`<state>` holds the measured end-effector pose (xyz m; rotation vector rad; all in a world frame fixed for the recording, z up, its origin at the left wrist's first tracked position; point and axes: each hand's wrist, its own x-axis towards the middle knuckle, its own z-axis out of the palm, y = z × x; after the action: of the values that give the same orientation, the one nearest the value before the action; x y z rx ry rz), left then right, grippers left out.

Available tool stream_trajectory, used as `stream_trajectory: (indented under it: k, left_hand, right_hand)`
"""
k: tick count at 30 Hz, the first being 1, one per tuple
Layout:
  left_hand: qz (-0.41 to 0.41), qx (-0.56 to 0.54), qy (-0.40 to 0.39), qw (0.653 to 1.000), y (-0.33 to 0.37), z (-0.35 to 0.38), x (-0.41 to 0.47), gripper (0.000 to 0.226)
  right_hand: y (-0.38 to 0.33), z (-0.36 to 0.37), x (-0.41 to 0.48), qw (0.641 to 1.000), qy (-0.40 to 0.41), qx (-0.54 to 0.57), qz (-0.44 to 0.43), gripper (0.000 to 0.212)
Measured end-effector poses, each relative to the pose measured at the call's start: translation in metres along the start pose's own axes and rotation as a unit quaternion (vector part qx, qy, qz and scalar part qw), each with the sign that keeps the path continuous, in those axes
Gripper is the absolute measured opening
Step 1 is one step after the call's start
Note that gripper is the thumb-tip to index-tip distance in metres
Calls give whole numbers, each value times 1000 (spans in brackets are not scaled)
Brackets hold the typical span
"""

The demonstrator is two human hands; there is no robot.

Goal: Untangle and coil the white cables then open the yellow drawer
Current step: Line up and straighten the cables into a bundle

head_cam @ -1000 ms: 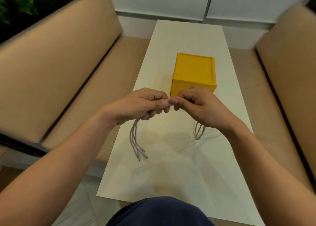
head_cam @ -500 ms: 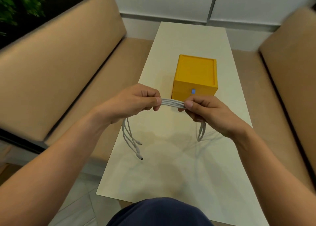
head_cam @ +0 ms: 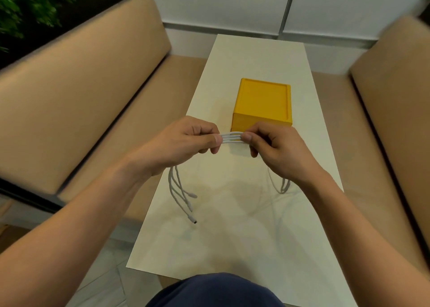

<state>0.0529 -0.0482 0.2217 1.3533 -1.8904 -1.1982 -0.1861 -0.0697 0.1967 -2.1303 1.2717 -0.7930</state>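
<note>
A bundle of white cables [head_cam: 231, 137] stretches in a short flat band between my two hands, held above the table. My left hand [head_cam: 183, 143] pinches the bundle between thumb and curled fingers. Several loose ends with plugs hang below it toward the table. My right hand [head_cam: 272, 147] pinches the other side, and looped strands hang under its wrist. Just behind the hands the yellow drawer box [head_cam: 264, 104] sits on the table, closed. My right hand hides the lower part of its front.
The long white table [head_cam: 232, 237] runs away from me between two tan upholstered benches, one on the left [head_cam: 76, 102] and one on the right [head_cam: 393, 102]. A white wall panel closes the far end. My dark blue clothing shows at the bottom edge.
From touching thumbs my hands pulled apart, baring a short band of cables, then drew a little closer again. My right hand now hides the drawer's blue knob.
</note>
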Motion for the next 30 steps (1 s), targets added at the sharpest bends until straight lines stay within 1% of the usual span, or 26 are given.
stream_trajectory:
  k: [2,3,5,6,8,10,12,18,20,24,26,30]
  left_hand:
    - [-6,19,27,999,-4,0,4,30]
    - [-11,46,31,998,-6,0,6,31]
    - [-18,91,24,995,-10,3,6,31]
    - [-15,98,20,995,-9,4,5,31]
    - [4,78,2,997,-7,5,1,31]
    - [21,38,-30,999,-3,5,-3,29]
    - [20,1,-32,999,-3,2,-4,29]
    - [6,33,-14,999,-10,-2,1,30]
    - [-1,32,-13,999,-12,-3,1,31]
    - [-8,30,-18,999,-9,-3,-1,30]
    - [-7,25,-26,999,-7,-2,-3,30]
    - [-13,19,-23,999,-9,-3,-5,31]
  right_hand:
    - [-8,-5,-6,1000,-2,8,-22,25]
    - [-12,-8,-9,999,-20,14,-35,23]
    - [-14,-11,-14,997,-56,37,-43,19]
    - [-10,-12,-14,996,-58,50,-34,18]
    - [1,-13,-11,997,-55,53,-6,17]
    - [8,-11,-11,997,-67,22,13,18]
    - [9,-11,-10,996,-81,9,22,20]
    - [3,-12,-8,993,-108,21,53,20]
    - [4,-11,-9,990,-112,55,59,19]
    - [9,-14,-14,974,-147,151,85,13]
    - [10,-14,-16,974,-144,156,79,12]
    - [7,-13,-15,980,-103,160,64,12]
